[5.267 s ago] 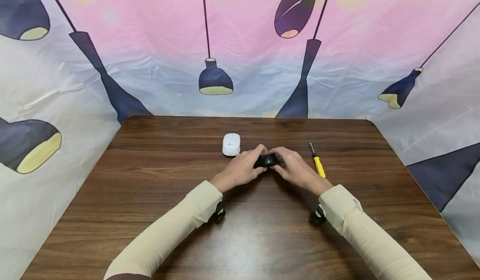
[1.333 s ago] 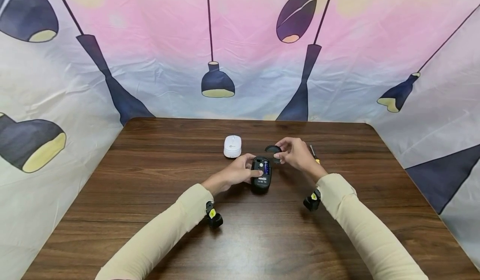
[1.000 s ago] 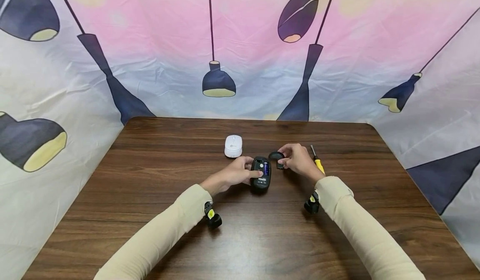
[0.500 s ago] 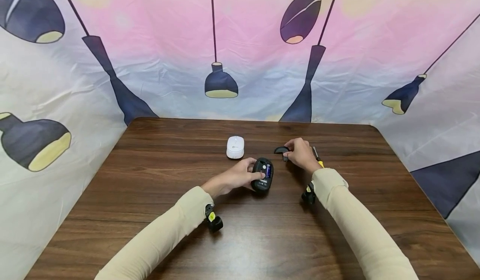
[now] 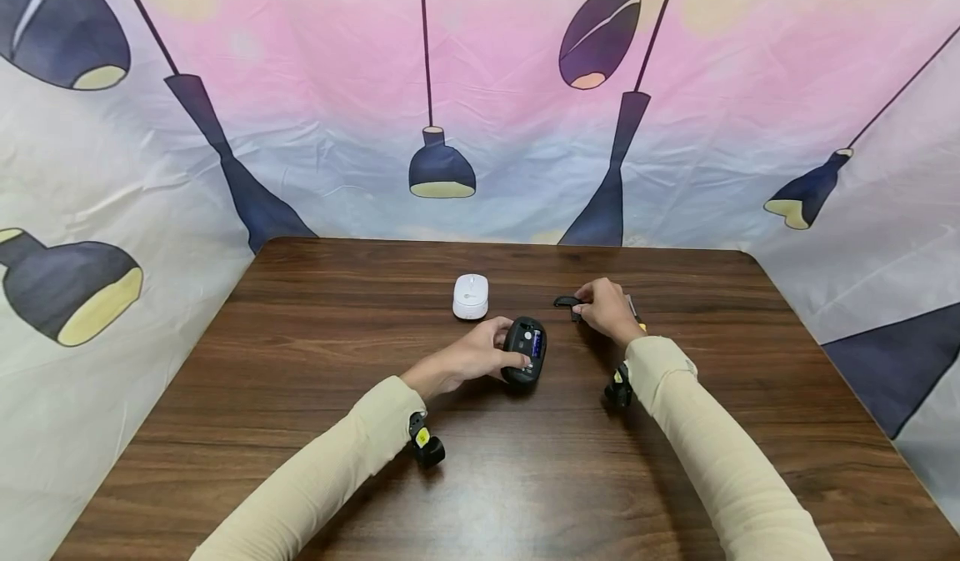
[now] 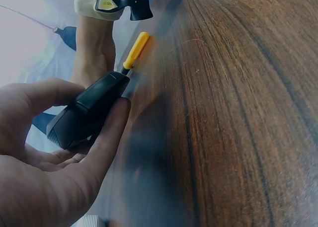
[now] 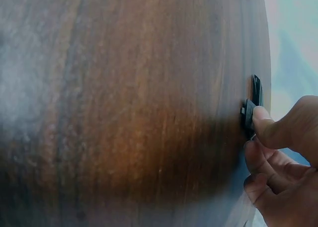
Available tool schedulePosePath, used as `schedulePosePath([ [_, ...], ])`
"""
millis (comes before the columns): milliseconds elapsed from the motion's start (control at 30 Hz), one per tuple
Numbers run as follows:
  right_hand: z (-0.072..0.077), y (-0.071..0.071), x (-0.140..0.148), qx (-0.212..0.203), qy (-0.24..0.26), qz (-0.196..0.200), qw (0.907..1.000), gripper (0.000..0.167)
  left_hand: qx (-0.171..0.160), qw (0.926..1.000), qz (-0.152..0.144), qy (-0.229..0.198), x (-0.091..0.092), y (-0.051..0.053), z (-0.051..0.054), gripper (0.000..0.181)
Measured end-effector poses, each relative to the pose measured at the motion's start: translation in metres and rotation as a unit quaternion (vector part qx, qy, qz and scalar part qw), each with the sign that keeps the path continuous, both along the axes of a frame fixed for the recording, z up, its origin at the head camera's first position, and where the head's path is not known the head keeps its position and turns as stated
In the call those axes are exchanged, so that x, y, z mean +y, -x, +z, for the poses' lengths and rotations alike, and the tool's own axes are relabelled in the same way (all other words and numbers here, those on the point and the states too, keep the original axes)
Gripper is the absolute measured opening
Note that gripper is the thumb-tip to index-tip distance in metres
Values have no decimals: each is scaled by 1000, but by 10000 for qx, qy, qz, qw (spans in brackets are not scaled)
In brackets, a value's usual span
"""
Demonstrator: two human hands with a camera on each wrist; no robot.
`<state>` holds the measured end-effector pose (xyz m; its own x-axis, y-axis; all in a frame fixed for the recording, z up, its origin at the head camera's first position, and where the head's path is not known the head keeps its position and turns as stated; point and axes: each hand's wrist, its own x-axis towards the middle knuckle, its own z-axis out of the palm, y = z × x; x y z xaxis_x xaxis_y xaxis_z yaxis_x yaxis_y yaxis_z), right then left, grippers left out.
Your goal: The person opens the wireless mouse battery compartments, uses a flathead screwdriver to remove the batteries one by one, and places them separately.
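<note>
A black mouse (image 5: pixel 526 349), its underside up with a compartment showing something blue, is gripped by the left hand (image 5: pixel 480 351), thumb across its lower part. In the left wrist view the fingers of the left hand (image 6: pixel 54 172) curl round the black mouse (image 6: pixel 89 110) from both sides. The right hand (image 5: pixel 606 309) pinches a black cover (image 5: pixel 567 302) to the right of the mouse, close to the table. Seen from the right wrist, the thumb and a finger of the right hand (image 7: pixel 285 157) hold the small tab of the black cover (image 7: pixel 256 90).
A white mouse (image 5: pixel 470 297) rests on the brown table (image 5: pixel 337 319) behind the left hand. A screwdriver with a yellow handle (image 6: pixel 135 50) lies by the right hand, partly hidden in the head view. Patterned cloth (image 5: pixel 322 169) hangs behind the table.
Earlier both hands were together on the black object; now the cover is apart from the mouse, in the right hand, which has moved right. The left thumb has slid lower on the mouse.
</note>
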<state>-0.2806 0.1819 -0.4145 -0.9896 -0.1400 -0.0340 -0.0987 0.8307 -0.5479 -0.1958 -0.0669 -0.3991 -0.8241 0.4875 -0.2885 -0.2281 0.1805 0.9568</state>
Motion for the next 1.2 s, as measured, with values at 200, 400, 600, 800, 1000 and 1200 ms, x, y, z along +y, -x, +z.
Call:
schedulePosePath([
  [200, 5, -2, 3, 31, 84, -16, 10000, 29, -6, 9998, 184, 77, 1, -2, 1, 55],
  [400, 19, -5, 12, 248, 68, 29, 9997, 32, -31, 9994, 313, 144, 1, -2, 1, 58],
  [600, 36, -14, 25, 225, -136, 11, 9997, 36, -22, 9992, 374, 130, -2, -2, -1, 61],
  [800, 44, -25, 42, 287, -543, -5, 9981, 41, 42, 9989, 474, 17, -3, -4, -1, 55],
  [1000, 44, -36, 56, 115, -847, -50, 9963, 43, -57, 9990, 421, -169, -6, -7, 0, 55],
  [1200, 35, -47, 67, -84, -1042, -130, 9944, 40, -280, 9976, 330, -547, -7, -9, -1, 51],
])
